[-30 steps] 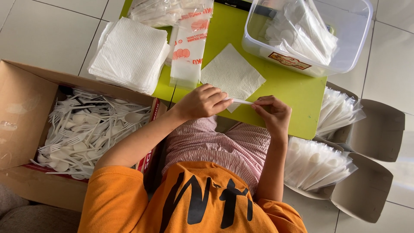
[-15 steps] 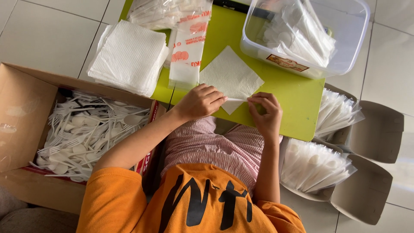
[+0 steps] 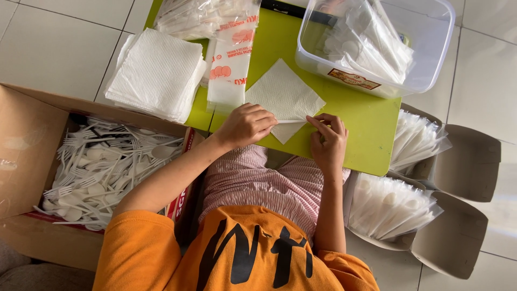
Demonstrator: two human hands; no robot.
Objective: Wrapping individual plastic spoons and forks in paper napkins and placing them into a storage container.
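A white paper napkin (image 3: 283,94) lies as a diamond on the low green table (image 3: 369,121). My left hand (image 3: 245,125) rests on the napkin's near-left edge, fingers curled around one end of a thin white plastic utensil (image 3: 292,121). My right hand (image 3: 326,137) pinches the utensil's other end with its fingertips at the napkin's near corner. The utensil lies flat across the napkin's lower part between the two hands. Most of it is hidden by my fingers.
A stack of white napkins (image 3: 156,73) sits at the table's left. A cardboard box (image 3: 21,140) of white plastic forks and spoons (image 3: 102,167) stands left. Printed plastic sleeves (image 3: 229,64), a clear tub (image 3: 431,64) and two brown boxes of wrapped packs (image 3: 414,140) (image 3: 388,207) surround the table.
Both hands moved forward from above my lap onto the napkin, carrying the thin white utensil down onto it.
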